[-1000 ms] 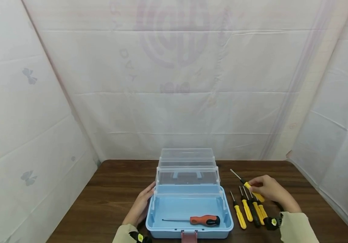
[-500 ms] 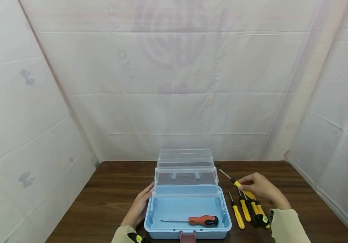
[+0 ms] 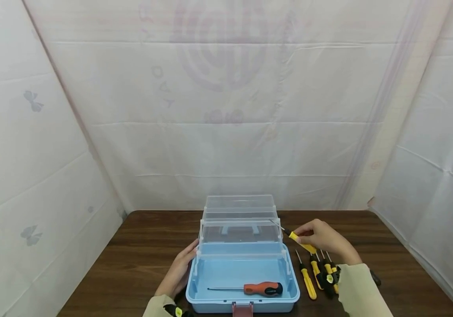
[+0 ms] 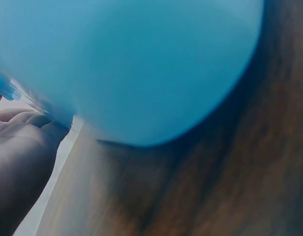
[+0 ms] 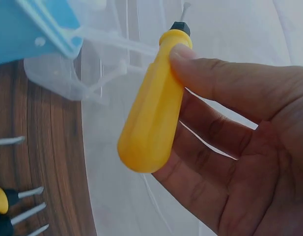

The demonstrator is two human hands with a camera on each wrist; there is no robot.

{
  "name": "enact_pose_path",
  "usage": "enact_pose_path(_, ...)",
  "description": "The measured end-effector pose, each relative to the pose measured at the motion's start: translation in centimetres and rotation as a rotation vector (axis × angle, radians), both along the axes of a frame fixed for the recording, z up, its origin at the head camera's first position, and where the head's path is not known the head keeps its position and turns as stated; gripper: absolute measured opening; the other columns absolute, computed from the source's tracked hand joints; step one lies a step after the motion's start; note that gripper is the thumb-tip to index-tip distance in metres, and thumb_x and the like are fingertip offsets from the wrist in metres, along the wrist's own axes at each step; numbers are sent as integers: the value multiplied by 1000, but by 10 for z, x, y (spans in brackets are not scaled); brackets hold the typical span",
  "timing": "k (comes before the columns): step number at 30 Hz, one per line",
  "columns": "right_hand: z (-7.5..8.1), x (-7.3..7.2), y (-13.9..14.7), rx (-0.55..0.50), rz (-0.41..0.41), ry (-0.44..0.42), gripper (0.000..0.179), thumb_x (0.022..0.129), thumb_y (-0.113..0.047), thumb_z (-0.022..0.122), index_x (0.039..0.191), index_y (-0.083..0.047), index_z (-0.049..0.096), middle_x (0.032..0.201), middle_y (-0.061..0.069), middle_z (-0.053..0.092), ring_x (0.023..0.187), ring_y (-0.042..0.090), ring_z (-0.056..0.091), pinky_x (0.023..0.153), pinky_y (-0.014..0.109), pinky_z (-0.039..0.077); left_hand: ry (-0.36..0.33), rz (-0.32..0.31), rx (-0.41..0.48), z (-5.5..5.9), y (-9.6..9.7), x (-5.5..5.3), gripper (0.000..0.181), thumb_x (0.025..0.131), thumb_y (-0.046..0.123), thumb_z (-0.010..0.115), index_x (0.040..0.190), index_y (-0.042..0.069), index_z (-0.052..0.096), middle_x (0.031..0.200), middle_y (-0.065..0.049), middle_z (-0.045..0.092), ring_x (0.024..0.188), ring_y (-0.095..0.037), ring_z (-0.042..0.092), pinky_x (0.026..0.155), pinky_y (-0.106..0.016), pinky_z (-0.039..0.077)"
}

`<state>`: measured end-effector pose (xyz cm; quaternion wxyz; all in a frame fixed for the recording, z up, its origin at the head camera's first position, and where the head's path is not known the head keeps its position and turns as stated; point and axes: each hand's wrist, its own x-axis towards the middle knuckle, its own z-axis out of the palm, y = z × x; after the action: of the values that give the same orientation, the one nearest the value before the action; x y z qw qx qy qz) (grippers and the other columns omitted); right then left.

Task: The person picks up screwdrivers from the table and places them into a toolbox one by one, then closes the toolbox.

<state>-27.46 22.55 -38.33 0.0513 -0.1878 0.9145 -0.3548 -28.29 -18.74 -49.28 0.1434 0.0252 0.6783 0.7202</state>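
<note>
My right hand [image 3: 323, 237] pinches a yellow-handled screwdriver [image 5: 153, 105] between thumb and fingers, its blade pointing up and left toward the toolbox. In the head view the blade tip overlaps the clear trays [image 3: 242, 231] of the light blue toolbox [image 3: 243, 304]. Against the box's left side rests my left hand [image 3: 180, 269], its fingers along the wall. The left wrist view shows the blue wall [image 4: 156, 73] up close and part of that hand [image 4: 23, 147]. An orange-and-black screwdriver [image 3: 262, 289] lies in the box's bottom, blade to the left.
Right of the box on the dark wood table [image 3: 139, 246] lies a yellow screwdriver [image 3: 308, 284]. Several more screwdrivers [image 3: 316, 272] lie beside it, partly hidden under the right wrist. A pink-brown latch [image 3: 243, 311] hangs at the box's front. White sheets [image 3: 226, 145] surround the table.
My right hand has carried the yellow screwdriver left from above the other screwdrivers to the box's right edge. The left hand stays at the box's side.
</note>
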Motion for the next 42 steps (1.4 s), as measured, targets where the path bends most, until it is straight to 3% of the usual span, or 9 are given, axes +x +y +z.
enact_pose_path(11, -1, -9, -22, 8, 77, 33, 18, 88, -10, 66, 103, -2, 74, 99, 11, 73, 79, 13, 63, 67, 29, 57, 4, -3, 21, 0, 3, -1, 64, 102, 32, 41, 153, 3, 17, 158, -26, 11, 144, -45, 17, 114, -59, 23)
enact_pose_path(32, 0, -19, -58, 65, 76, 18, 17, 86, -4, 67, 101, -2, 75, 95, 8, 73, 77, 14, 60, 71, 34, 59, 20, 17, 11, 1, 5, 1, 59, 103, 29, 38, 153, 3, 18, 158, -26, 13, 144, -45, 18, 114, -59, 23)
enact_pose_path(42, 4, -19, -70, 78, 183, 50, 15, 87, -5, 66, 99, -3, 76, 97, 9, 74, 81, 14, 64, 72, 33, 58, 19, 9, 12, -1, 3, 1, 62, 103, 31, 39, 153, 3, 17, 158, -26, 12, 144, -45, 17, 114, -59, 22)
